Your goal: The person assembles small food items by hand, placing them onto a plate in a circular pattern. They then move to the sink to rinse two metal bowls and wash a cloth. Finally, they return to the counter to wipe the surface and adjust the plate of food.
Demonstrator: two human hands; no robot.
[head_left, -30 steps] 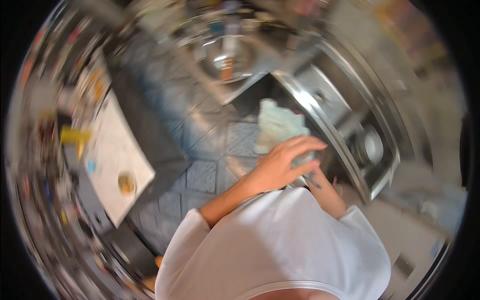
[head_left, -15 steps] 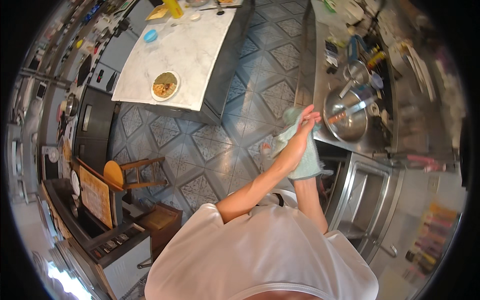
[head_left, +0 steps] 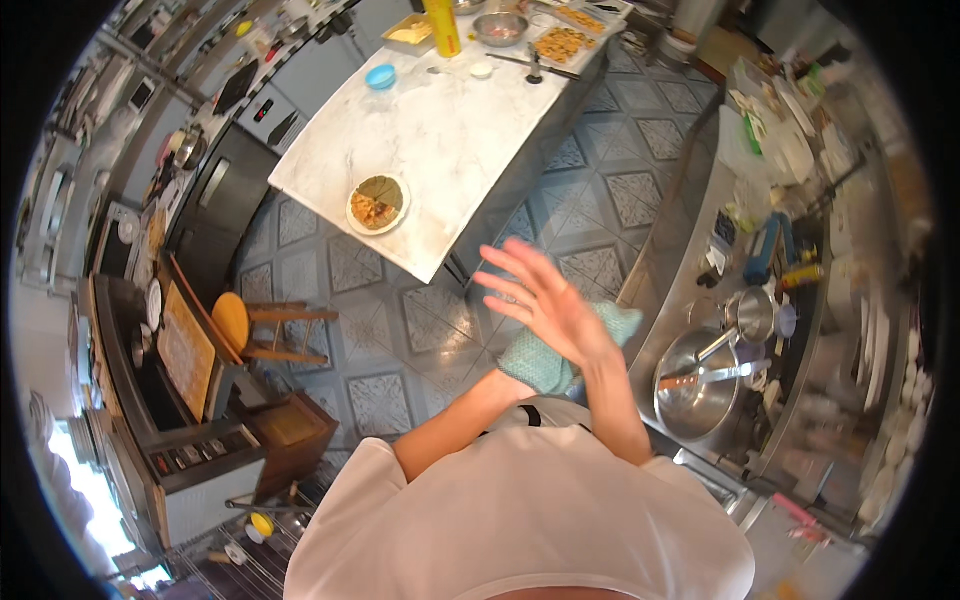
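Observation:
A pale green towel (head_left: 540, 360) hangs in front of my waist. My left hand (head_left: 512, 384) is wrapped in it, so its fingers are hidden; the towel bunches around that hand. Crossing above the towel, my right hand (head_left: 545, 305) is open, fingers spread and a little blurred, with nothing in them. Part of the towel shows beyond my right wrist.
A marble-topped table (head_left: 450, 190) ahead carries a plate of food (head_left: 378, 205), a blue bowl (head_left: 380, 77) and a yellow bottle (head_left: 441, 28). On my right, a steel counter (head_left: 640, 345) holds a large metal bowl (head_left: 690, 415). A wooden stool (head_left: 231, 322) stands left.
My view has turned to the right. The towel has passed from around my right hand to my left; my right hand now lies across it, fingers spread.

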